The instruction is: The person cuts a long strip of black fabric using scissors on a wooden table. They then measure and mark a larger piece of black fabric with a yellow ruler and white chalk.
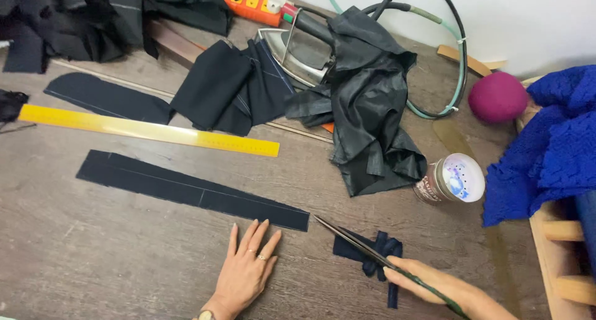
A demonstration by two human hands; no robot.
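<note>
- The left hand [245, 273] lies flat on the wooden table [93, 258] at the lower middle of the frame, with the fingers straight and a little spread, holding nothing.
- The fingertips of this hand are just below the near edge of a long dark strip [186, 189], close to its right end; I cannot tell if they touch it.
- The strip lies flat and goes from the middle left down to the centre of the frame, with thin chalk lines on it.
- The right hand [434, 286] is at the lower right, with the fingers closed around the handles of the scissors [354, 242].
- The blades look almost closed, and the tip points up-left, very near the right end of the strip.
- Under the blades lies a small scrap [375, 258] of dark cloth, partly under the right hand.
- A yellow ruler [149, 130] lies above the strip, well apart from it.
- In the upper middle an iron [298, 47] stands, with black lining [369, 109] thrown partly over it.
- Folded dark pieces [230, 87] lie left of the iron.
- A can [450, 180] lies on its side at the right, near the lining.
- A purple ball [496, 96] and blue lace [552, 146] are at the right edge.
- An orange power strip [251, 3] is at the top.
</note>
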